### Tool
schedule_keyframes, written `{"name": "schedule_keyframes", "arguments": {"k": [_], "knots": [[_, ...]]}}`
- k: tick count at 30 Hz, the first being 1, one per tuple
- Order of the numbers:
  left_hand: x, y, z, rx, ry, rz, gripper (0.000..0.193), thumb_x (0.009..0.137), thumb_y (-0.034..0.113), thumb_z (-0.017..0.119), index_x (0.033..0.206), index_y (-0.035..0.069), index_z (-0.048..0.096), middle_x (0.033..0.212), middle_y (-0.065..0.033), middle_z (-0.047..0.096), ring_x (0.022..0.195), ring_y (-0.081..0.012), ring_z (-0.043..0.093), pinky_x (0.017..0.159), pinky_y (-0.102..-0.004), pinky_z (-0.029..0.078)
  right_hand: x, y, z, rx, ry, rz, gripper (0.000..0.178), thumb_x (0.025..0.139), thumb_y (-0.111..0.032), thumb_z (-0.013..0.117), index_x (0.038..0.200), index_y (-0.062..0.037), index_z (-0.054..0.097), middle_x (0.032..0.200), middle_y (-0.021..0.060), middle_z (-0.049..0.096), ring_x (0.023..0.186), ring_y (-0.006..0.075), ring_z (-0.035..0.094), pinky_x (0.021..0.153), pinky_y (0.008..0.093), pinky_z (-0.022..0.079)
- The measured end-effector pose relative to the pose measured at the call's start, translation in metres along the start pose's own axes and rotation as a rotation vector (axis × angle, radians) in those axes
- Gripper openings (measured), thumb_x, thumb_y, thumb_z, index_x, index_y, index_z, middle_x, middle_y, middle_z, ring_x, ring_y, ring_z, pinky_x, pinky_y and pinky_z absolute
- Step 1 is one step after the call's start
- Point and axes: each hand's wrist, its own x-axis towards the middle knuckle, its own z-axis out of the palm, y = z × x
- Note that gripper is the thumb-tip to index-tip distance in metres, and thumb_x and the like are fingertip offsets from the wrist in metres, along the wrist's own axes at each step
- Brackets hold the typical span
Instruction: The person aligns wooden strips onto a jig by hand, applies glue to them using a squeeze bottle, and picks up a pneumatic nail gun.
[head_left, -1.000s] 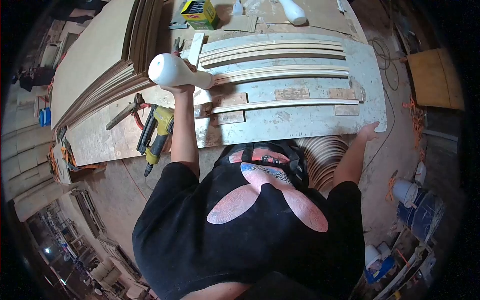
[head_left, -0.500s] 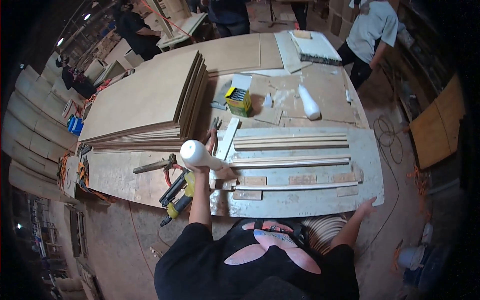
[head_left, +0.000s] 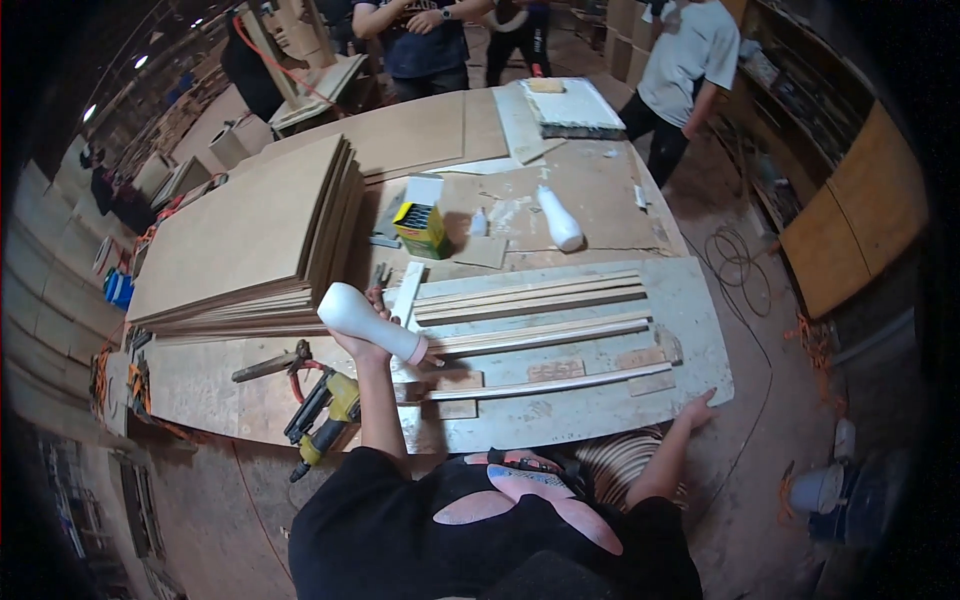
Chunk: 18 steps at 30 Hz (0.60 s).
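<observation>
My left hand (head_left: 366,347) is wrapped round a white squeeze bottle (head_left: 350,308), tilted with its nozzle pointing down to the right. The nozzle tip is near the left end of a thin pale wood strip (head_left: 560,382), which lies across several flat wood blocks (head_left: 461,379) on a whitish board (head_left: 700,340). My right hand (head_left: 697,408) rests at the board's near right corner, holding nothing, fingers stretched out. Farther back on the board lie more strips (head_left: 530,298) in two groups. A yellow and black nail gun (head_left: 325,415) lies left of my left forearm.
Stacked brown panels (head_left: 240,230) fill the table's left. Behind the strips stand an open yellow-green box (head_left: 421,235), a small white bottle (head_left: 478,222) and another large white bottle (head_left: 559,219). A white tray (head_left: 575,108) sits farther back. People stand beyond the table; a hose (head_left: 738,255) coils on the floor.
The bottle has tipped from pointing its base toward me to lying slanted, nozzle down over the near strip's left end. The whole view has shifted, so the table appears farther left.
</observation>
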Motion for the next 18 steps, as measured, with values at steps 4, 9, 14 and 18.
{"name": "schedule_keyframes", "arguments": {"k": [4,9,14,18], "knots": [[0.027,-0.051,0.027,-0.343,-0.118,-0.020,0.053,0.069,0.053,0.036,0.084,0.004,0.046,0.071,-0.0042,0.047,0.066,-0.0189,0.046,0.067,-0.0345,0.040,0.014,0.022,0.007,0.051,0.020,-0.038,0.078,0.075,-0.053,0.048,0.120,0.0074,0.027,0.112,0.0303,0.043,0.101,0.0417,0.045,0.085,0.0423,0.038],[0.056,-0.148,0.069,-0.126,-0.286,-0.279,0.051,0.073,0.053,0.034,0.086,0.006,0.047,0.068,-0.0082,0.046,0.064,-0.0239,0.043,0.065,-0.0408,0.039,-0.016,-0.021,-0.005,0.061,0.022,0.058,0.070,0.075,-0.050,0.052,0.111,0.0087,0.040,0.107,0.0277,0.046,0.097,0.0385,0.047,0.083,0.0408,0.039],[0.007,-0.257,0.155,0.116,-0.410,-0.328,0.049,0.076,0.051,0.032,0.089,0.008,0.050,0.074,-0.0123,0.053,0.066,-0.0292,0.052,0.058,-0.0431,0.044,-0.002,-0.011,0.006,0.069,0.056,-0.001,0.069,0.078,-0.048,0.047,0.120,0.0030,0.027,0.111,0.0278,0.045,0.098,0.0394,0.048,0.080,0.0438,0.040],[-0.003,-0.315,0.169,0.120,-0.645,-0.247,0.045,0.080,0.048,0.030,0.093,0.008,0.047,0.073,-0.0112,0.053,0.060,-0.0279,0.053,0.052,-0.0423,0.046,-0.010,-0.023,0.001,0.125,0.008,0.016,0.060,0.080,-0.042,0.046,0.115,0.0038,0.029,0.104,0.0296,0.047,0.093,0.0416,0.049,0.077,0.0439,0.040]]}}
